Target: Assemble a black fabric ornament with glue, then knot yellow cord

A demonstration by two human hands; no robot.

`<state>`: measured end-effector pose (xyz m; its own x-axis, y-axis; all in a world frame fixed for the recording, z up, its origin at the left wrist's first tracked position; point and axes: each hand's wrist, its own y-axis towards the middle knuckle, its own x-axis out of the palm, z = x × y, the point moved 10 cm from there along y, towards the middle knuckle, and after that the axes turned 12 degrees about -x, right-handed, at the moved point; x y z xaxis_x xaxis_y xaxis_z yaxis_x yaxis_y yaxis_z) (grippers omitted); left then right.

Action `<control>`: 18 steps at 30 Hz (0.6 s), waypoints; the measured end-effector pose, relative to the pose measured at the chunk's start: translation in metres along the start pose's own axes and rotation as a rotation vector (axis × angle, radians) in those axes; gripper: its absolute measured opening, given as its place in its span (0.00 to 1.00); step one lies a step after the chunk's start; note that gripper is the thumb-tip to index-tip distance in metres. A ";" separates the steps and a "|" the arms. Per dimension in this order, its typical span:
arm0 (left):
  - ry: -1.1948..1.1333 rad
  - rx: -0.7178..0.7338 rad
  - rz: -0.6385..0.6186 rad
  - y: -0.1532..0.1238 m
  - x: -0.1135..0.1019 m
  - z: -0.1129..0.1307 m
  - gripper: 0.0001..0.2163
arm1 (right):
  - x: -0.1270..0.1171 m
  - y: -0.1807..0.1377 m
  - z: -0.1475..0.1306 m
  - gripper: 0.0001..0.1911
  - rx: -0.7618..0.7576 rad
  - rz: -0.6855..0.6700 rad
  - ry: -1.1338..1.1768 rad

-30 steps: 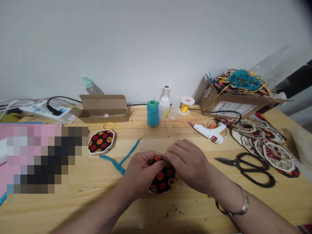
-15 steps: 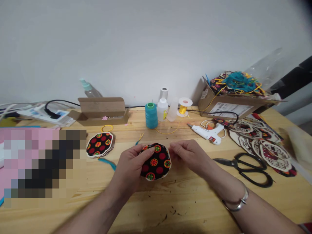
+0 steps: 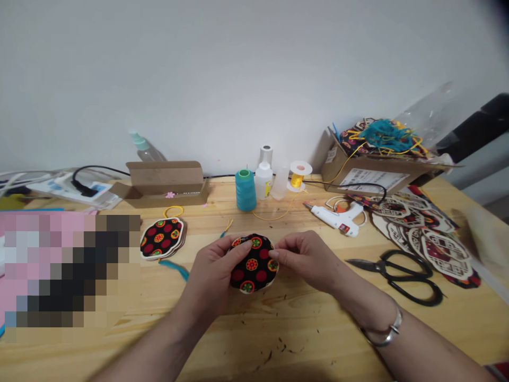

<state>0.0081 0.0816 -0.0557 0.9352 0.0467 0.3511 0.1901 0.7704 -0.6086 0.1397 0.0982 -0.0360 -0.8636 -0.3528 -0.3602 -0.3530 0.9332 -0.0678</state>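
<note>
My left hand grips a round, scallop-edged piece covered in black floral fabric, its thumb flat on the upper left of the cloth. A pale rim shows along the piece's lower edge. At the right edge of the same piece, my right hand pinches with thumb and forefinger; its other fingers are curled. A short yellow and teal cord shows just beyond my left hand. To the left lies a stack of similar fabric pieces with a yellow loop and a teal tassel.
Black-handled scissors and a white glue gun lie at right, near patterned cutouts. Behind stand a teal thread cone, a white bottle, a yellow thread spool and cardboard boxes. A pixelated area covers the left.
My right hand has moved slightly left, and its thumb and forefinger now meet the right edge of the fabric piece. My left hand keeps its hold.
</note>
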 end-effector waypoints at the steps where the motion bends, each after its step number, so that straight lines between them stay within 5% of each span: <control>1: 0.000 0.007 -0.020 0.000 0.001 0.001 0.11 | 0.000 0.000 -0.001 0.12 -0.011 -0.008 -0.002; 11: 0.066 -0.073 -0.061 0.002 0.007 -0.009 0.12 | -0.003 0.003 0.002 0.14 -0.032 -0.006 -0.013; 14: 0.041 -0.065 0.008 0.003 0.001 -0.007 0.11 | -0.014 0.004 0.000 0.18 -0.072 0.083 -0.082; 18: 0.058 -0.052 0.033 0.003 -0.002 -0.005 0.12 | -0.024 0.000 -0.019 0.11 -0.205 0.192 -0.246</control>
<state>0.0084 0.0810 -0.0616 0.9566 0.0334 0.2896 0.1729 0.7348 -0.6559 0.1538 0.1049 -0.0100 -0.8176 -0.1223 -0.5626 -0.2789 0.9390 0.2012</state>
